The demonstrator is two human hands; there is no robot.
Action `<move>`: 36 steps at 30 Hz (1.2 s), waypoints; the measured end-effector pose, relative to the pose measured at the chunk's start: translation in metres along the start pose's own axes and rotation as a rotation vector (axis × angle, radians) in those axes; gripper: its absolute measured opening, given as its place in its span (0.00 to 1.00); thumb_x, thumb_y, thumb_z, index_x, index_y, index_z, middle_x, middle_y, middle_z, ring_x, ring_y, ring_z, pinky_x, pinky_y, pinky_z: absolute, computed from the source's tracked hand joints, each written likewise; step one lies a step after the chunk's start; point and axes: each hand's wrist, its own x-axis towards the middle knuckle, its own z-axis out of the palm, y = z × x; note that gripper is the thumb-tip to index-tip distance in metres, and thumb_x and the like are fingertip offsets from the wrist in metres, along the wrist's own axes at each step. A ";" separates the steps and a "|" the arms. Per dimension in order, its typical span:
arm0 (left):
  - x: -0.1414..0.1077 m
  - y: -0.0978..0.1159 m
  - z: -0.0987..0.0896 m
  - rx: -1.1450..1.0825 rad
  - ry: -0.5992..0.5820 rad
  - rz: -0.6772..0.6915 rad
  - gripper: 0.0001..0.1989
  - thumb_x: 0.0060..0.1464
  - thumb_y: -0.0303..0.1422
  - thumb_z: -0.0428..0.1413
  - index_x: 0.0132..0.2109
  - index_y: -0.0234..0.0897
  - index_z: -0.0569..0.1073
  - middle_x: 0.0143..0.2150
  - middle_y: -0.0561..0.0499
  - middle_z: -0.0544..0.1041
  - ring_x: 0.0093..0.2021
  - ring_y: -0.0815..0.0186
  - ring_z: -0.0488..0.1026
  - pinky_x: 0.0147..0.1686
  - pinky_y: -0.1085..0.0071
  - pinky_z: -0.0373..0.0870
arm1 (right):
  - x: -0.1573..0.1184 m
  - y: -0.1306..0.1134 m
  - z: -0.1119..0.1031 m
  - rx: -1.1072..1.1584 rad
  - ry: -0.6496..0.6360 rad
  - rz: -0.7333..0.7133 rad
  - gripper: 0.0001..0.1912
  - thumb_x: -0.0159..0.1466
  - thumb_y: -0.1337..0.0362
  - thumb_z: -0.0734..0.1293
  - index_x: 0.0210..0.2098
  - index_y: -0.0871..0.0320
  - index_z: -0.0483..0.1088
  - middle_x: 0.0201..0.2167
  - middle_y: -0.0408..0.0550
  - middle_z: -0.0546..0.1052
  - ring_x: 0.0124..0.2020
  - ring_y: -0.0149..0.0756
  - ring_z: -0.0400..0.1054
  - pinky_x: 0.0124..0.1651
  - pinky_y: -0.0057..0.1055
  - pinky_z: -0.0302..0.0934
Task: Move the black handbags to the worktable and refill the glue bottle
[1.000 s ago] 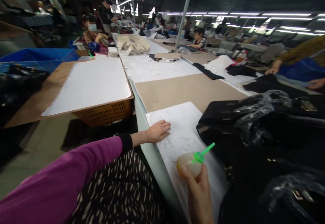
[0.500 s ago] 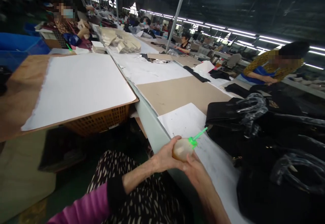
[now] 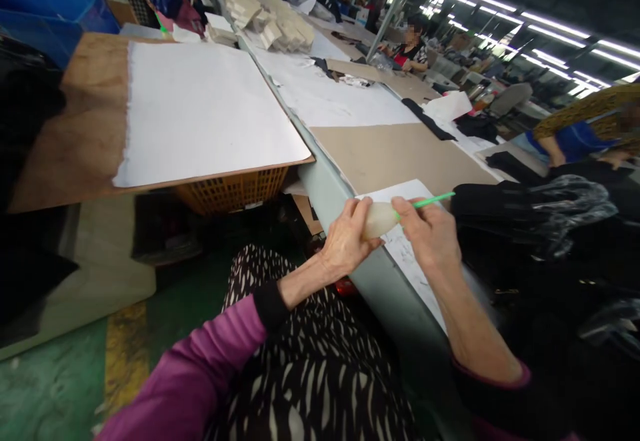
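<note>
A pale, rounded squeeze bottle [image 3: 379,220] with a thin green nozzle [image 3: 434,199] lies sideways between my hands, above the edge of the long table. My left hand [image 3: 349,238] wraps round the bottle's body. The fingers of my right hand [image 3: 431,231] are closed round its green cap, and the nozzle sticks out past them to the right. Beneath the bottle and my hands is a white sheet [image 3: 407,248] with dark marks, beside a brown board [image 3: 400,154].
Left of the long table stands a wooden board with a large white sheet [image 3: 205,111], above an orange basket [image 3: 235,190]. Black bags [image 3: 520,228] with plastic-wrapped handles lie at the right. Pale pieces [image 3: 273,21] are piled farther back. A person in yellow [image 3: 580,118] works at the right.
My right hand has moved from the bottle's body to its green cap. The bottle has risen in view and its nozzle now points more level. The view has shifted down and right.
</note>
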 end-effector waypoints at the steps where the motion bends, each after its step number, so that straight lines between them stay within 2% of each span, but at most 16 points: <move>1: -0.001 0.002 -0.005 0.056 0.006 0.001 0.38 0.43 0.35 0.63 0.58 0.42 0.52 0.54 0.46 0.60 0.49 0.57 0.65 0.45 0.62 0.67 | 0.001 -0.007 0.004 -0.048 0.040 -0.044 0.24 0.60 0.45 0.61 0.19 0.57 0.61 0.14 0.40 0.60 0.19 0.31 0.53 0.24 0.30 0.46; 3: -0.004 0.006 -0.013 0.153 0.026 -0.016 0.39 0.44 0.37 0.62 0.58 0.41 0.50 0.53 0.45 0.60 0.49 0.56 0.65 0.43 0.62 0.68 | 0.004 -0.017 0.011 -0.137 0.107 -0.094 0.24 0.61 0.46 0.59 0.18 0.56 0.60 0.14 0.40 0.60 0.19 0.32 0.54 0.25 0.31 0.47; 7: -0.013 0.011 -0.018 0.258 0.079 -0.049 0.37 0.45 0.38 0.62 0.57 0.39 0.51 0.51 0.45 0.61 0.48 0.56 0.64 0.41 0.63 0.67 | 0.010 -0.026 0.022 -0.239 0.126 0.017 0.27 0.62 0.43 0.57 0.16 0.55 0.59 0.13 0.44 0.62 0.18 0.34 0.54 0.25 0.32 0.46; 11: -0.021 0.012 -0.015 0.250 0.107 -0.061 0.32 0.46 0.37 0.60 0.54 0.36 0.53 0.50 0.45 0.62 0.47 0.57 0.63 0.41 0.64 0.66 | 0.013 -0.032 0.029 -0.405 0.110 -0.014 0.26 0.61 0.44 0.57 0.17 0.55 0.63 0.16 0.49 0.64 0.22 0.40 0.57 0.27 0.34 0.46; 14: -0.023 0.015 -0.014 0.198 0.103 -0.086 0.30 0.47 0.41 0.59 0.53 0.36 0.54 0.50 0.45 0.63 0.47 0.57 0.63 0.39 0.65 0.66 | 0.010 -0.033 0.031 -0.444 0.134 0.004 0.25 0.62 0.45 0.55 0.19 0.56 0.65 0.18 0.54 0.67 0.24 0.44 0.60 0.28 0.35 0.45; 18: -0.016 0.018 -0.012 0.188 0.023 -0.134 0.26 0.47 0.50 0.55 0.46 0.38 0.60 0.44 0.46 0.68 0.43 0.56 0.66 0.35 0.65 0.64 | 0.005 -0.022 0.027 -0.398 0.151 -0.014 0.25 0.62 0.48 0.52 0.19 0.56 0.65 0.18 0.53 0.68 0.24 0.43 0.61 0.28 0.34 0.47; 20: -0.010 0.018 -0.010 0.198 -0.011 -0.146 0.25 0.46 0.52 0.55 0.42 0.38 0.62 0.39 0.48 0.70 0.40 0.56 0.68 0.33 0.66 0.63 | 0.005 -0.015 0.025 -0.360 0.148 -0.039 0.25 0.62 0.48 0.51 0.20 0.56 0.64 0.17 0.51 0.68 0.23 0.41 0.60 0.28 0.34 0.48; 26: 0.002 0.014 0.003 0.188 -0.039 -0.139 0.16 0.41 0.41 0.57 0.35 0.38 0.63 0.31 0.51 0.72 0.31 0.60 0.70 0.27 0.70 0.59 | 0.010 0.008 0.021 -0.206 0.067 -0.053 0.25 0.63 0.47 0.51 0.18 0.55 0.59 0.14 0.45 0.65 0.20 0.37 0.58 0.25 0.30 0.49; 30: 0.011 0.013 0.008 0.142 -0.120 -0.125 0.14 0.40 0.40 0.57 0.32 0.37 0.64 0.28 0.52 0.71 0.28 0.63 0.69 0.25 0.72 0.56 | 0.015 0.023 0.017 -0.104 0.008 -0.040 0.24 0.64 0.48 0.52 0.18 0.55 0.59 0.14 0.41 0.62 0.19 0.34 0.57 0.24 0.29 0.48; 33: 0.021 0.015 0.008 0.053 -0.190 -0.148 0.14 0.40 0.41 0.58 0.31 0.37 0.64 0.25 0.54 0.69 0.25 0.66 0.66 0.24 0.73 0.55 | 0.020 0.032 0.012 -0.047 -0.016 -0.020 0.24 0.64 0.48 0.53 0.18 0.56 0.58 0.14 0.40 0.61 0.19 0.33 0.55 0.24 0.29 0.48; 36: 0.033 0.014 0.005 -0.202 -0.329 -0.223 0.16 0.39 0.42 0.59 0.31 0.36 0.66 0.23 0.55 0.66 0.24 0.69 0.63 0.23 0.74 0.55 | 0.024 0.036 0.003 -0.006 -0.049 -0.010 0.24 0.64 0.48 0.55 0.18 0.56 0.57 0.15 0.40 0.59 0.20 0.33 0.54 0.24 0.29 0.47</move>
